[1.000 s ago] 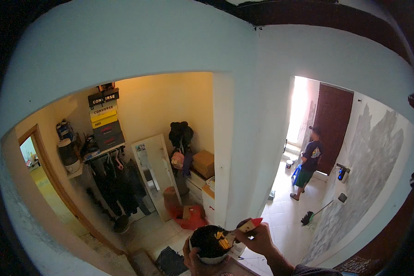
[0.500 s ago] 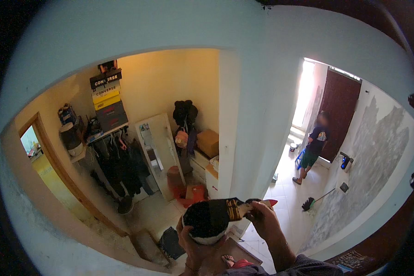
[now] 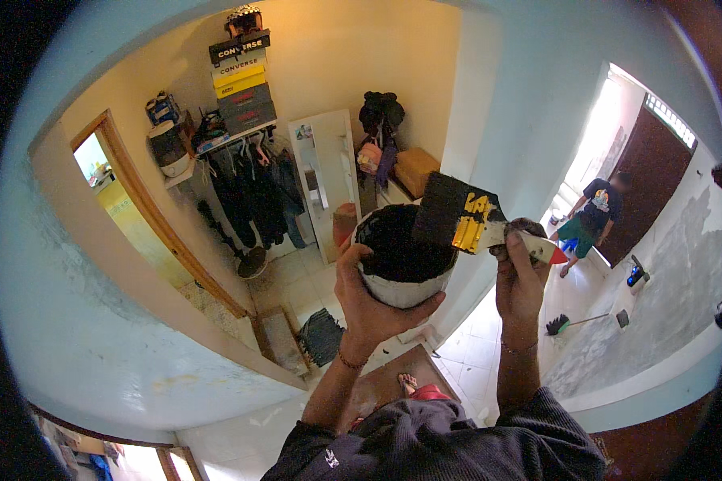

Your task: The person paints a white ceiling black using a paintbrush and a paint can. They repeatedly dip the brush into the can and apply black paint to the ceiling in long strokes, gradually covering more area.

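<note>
My left hand (image 3: 373, 313) is wrapped around a white paint tub (image 3: 401, 293) from below and the left side. Its inside is coated black, and what lies at the bottom is too dark to make out. Pinched in my right hand (image 3: 523, 276) is a wide paintbrush (image 3: 451, 215) with a pale, red-tipped handle. Black covers its bristles and smears its yellow metal band. The bristle end overlaps the tub's right rim; whether it touches is hard to tell.
A blue-white wall edge (image 3: 509, 120) stands beside the brush. Beyond it, a person (image 3: 598, 212) bends near a dark door, with a broom (image 3: 559, 324) on the tiles. Left are hanging clothes (image 3: 245, 192), stacked shoeboxes (image 3: 245, 88) and a leaning mirror (image 3: 326, 180). A low wall top (image 3: 160, 345) runs below.
My view has shifted, and both hands with tub and brush sit higher in the picture. The brush's bristle end has tilted upward. The other person has bent over.
</note>
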Available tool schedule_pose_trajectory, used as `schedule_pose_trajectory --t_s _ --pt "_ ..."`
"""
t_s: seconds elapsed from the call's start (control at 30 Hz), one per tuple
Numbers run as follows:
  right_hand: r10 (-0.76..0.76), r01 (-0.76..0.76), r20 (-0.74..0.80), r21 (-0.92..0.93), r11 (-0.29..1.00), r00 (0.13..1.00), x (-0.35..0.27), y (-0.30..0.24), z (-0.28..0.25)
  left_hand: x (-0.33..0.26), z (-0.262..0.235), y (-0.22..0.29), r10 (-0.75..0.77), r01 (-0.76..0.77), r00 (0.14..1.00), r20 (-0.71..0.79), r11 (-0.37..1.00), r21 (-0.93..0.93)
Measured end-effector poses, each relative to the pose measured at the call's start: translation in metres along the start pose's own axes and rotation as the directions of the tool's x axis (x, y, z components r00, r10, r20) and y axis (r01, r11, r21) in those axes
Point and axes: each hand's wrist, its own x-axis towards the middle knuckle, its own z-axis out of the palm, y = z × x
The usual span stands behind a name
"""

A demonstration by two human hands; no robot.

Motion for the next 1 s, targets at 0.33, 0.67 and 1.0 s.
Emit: schedule_pose_trajectory --t_s 0.33,0.67,1.0 --pt "-0.204 0.436 0.497 -0.411 0.8 0.843 0.044 -0.063 0.031 0.023 -0.013 0.025 0.102 -0.099 0.995 -0.019 0.984 0.147" --pt "-0.244 0.817 0.828 -0.366 0.446 0.504 0.054 -0.096 0.053 0.032 -0.019 0.023 0.102 -0.099 0.993 -0.062 0.994 0.045" --pt "-0.519 0.836 0.716 -0.165 0.523 0.467 0.109 -0.088 0.076 0.066 -0.003 0.032 0.012 -0.036 0.995 -0.1 0.97 -0.242"
